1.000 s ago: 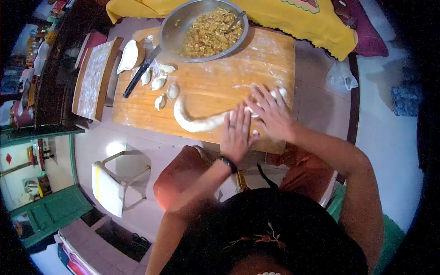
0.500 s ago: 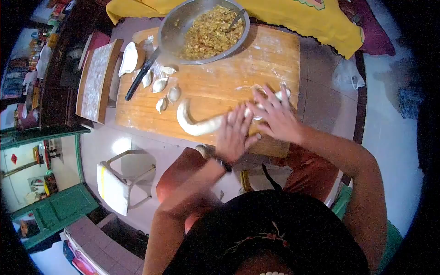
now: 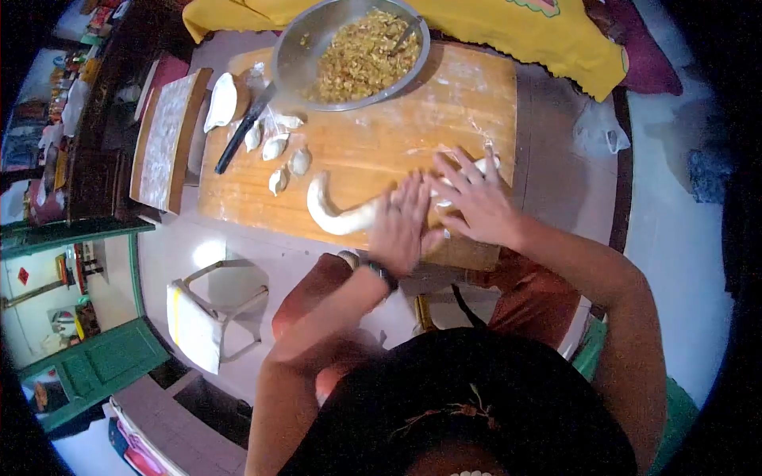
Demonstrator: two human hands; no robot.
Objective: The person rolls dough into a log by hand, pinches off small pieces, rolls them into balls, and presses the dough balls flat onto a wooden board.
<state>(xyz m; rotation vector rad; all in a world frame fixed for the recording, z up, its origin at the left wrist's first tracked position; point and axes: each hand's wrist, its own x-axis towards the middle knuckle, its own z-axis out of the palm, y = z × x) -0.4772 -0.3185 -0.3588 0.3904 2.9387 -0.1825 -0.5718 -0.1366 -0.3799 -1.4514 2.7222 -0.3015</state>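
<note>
A long rope of white dough (image 3: 341,222) lies on the floured wooden board (image 3: 381,159), its left end curling upward. My left hand (image 3: 401,226) rests flat on the rope near its middle, fingers stretched out. Farther right, my right hand (image 3: 479,198) presses on the dough with fingers spread; the end of the rope shows past its fingertips. Both palms hide parts of the dough. Several small dumplings (image 3: 275,147) sit to the left. Behind them stands a metal bowl (image 3: 290,59) of chopped filling (image 3: 369,59), with a utensil in it.
A long black handle (image 3: 236,147) extends from near the bowl's left rim; whether it is joined is unclear. A white rounded thing (image 3: 222,103) and a floured board (image 3: 165,143) are at left. A stool (image 3: 194,325) stands on the floor. Yellow cloth (image 3: 524,44) hangs behind.
My left hand has shifted slightly left and toward me on the dough, while my right hand has barely moved. The bowl and dumplings are where they were.
</note>
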